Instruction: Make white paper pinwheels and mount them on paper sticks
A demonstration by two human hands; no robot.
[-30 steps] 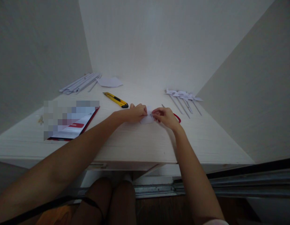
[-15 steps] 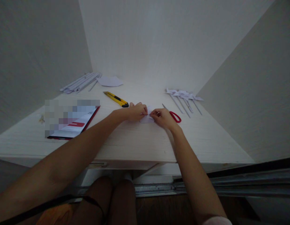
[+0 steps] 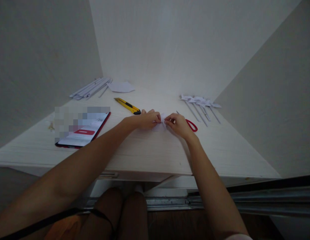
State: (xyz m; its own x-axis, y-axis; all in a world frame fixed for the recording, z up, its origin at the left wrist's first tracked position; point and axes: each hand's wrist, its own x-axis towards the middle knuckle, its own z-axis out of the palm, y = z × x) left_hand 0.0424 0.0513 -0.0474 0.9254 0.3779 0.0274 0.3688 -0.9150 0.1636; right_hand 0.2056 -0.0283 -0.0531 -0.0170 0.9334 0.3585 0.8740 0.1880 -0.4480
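Both hands meet near the middle of the desk (image 3: 144,156), a little back from its front edge, over a small piece of white folded paper (image 3: 162,124). The left hand (image 3: 147,119) has its fingers curled and pinches the paper's left side; the right hand (image 3: 179,124) pinches the right side, fingertips drawn together, so little of the paper shows between them. The paper is small and thin, so I judge the main risk to be a tear or a crooked crease if the two pinches pull apart or twist unevenly. The red-handled scissors (image 3: 191,124) lie just beside the right hand, partly behind it, and a wrist shift toward the right edge could knock them. A yellow utility knife (image 3: 127,105) lies just behind the left hand; whether its blade is out I cannot tell. The phone (image 3: 83,133) near the left edge and the row of finished paper pieces on sticks (image 3: 200,105) toward the back right corner lie well apart.
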